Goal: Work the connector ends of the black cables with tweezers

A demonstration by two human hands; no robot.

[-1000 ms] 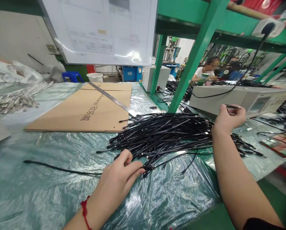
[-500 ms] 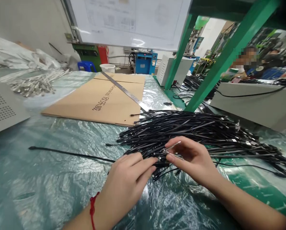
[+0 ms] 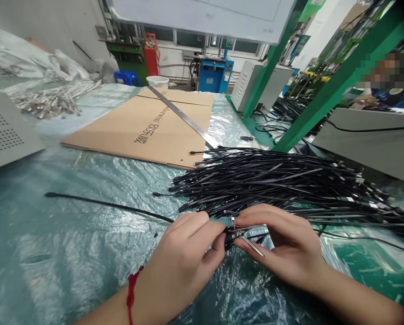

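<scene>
My left hand (image 3: 188,253), with a red string bracelet at the wrist, is closed on the end of a black cable (image 3: 110,204) that stretches out to the left. Between the thumb and fingers of my right hand (image 3: 283,243) is a small metal tool (image 3: 254,247) with two splayed arms, like tweezers or snips. Its tip meets the cable end at my left fingertips; the exact contact is too small to tell. Just beyond both hands lies a large pile of black cables (image 3: 269,180).
A cardboard sheet (image 3: 148,124) with a metal ruler (image 3: 183,116) on it lies behind. Pale strips (image 3: 49,101) are heaped at the back left, near a perforated grey box (image 3: 9,131). A green post (image 3: 337,76) rises at the right; a person sits beyond it.
The view has tilted down and shifted slightly. The metal tool has turned, its arms now pointing right and down to the right, and my hands sit a little lower in the picture.
</scene>
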